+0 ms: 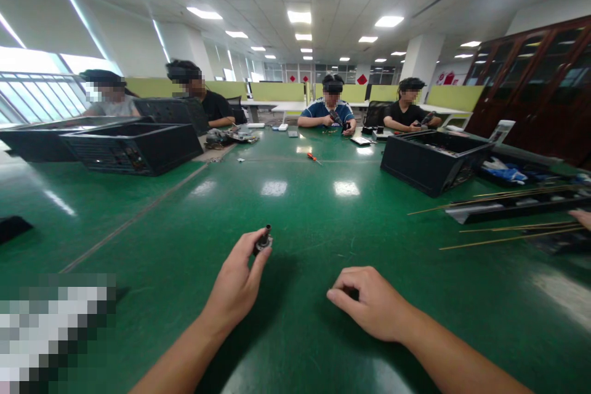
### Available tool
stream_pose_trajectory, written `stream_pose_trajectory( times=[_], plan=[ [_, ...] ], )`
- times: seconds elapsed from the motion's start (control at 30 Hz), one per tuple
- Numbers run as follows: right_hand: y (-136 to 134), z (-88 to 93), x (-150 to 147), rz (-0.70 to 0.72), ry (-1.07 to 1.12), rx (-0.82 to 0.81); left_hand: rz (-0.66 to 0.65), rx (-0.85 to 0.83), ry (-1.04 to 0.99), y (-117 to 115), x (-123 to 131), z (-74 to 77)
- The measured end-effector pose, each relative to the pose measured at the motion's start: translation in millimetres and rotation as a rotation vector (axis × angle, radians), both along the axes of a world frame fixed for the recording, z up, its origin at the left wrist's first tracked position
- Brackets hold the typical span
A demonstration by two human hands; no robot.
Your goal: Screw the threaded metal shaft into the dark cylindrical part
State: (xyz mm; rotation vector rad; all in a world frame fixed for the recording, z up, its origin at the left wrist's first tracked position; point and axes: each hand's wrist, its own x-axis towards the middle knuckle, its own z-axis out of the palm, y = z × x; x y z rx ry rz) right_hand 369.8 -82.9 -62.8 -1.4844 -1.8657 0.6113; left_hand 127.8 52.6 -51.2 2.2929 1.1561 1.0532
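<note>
Between the thumb and fingers of my left hand [234,277] is a small dark metal cylindrical part [265,240], with a narrow tip pointing up and a lighter ring around its wider base. The hand is closed on it above the green tabletop [295,338]. To the right, my right hand [376,305] is loosely curled over the table, thumb near the bent index finger. A dark hollow shows inside that curl, and I see nothing held there.
Black computer cases [152,148] stand at left, with another black case [434,157] at right. An orange screwdriver [314,158] lies farther back. Thin brass-coloured rods [508,237] lie at right near another person's hand [582,217]. Several people sit around the table.
</note>
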Motion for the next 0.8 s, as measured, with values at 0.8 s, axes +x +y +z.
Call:
stream_pose_trajectory(
  times=[0.8],
  plan=[
    [-0.6,-1.5,-1.1,0.024,-0.027,-0.002,0.822,-0.21,0.053,52.3,-106.8,54.3]
  ],
)
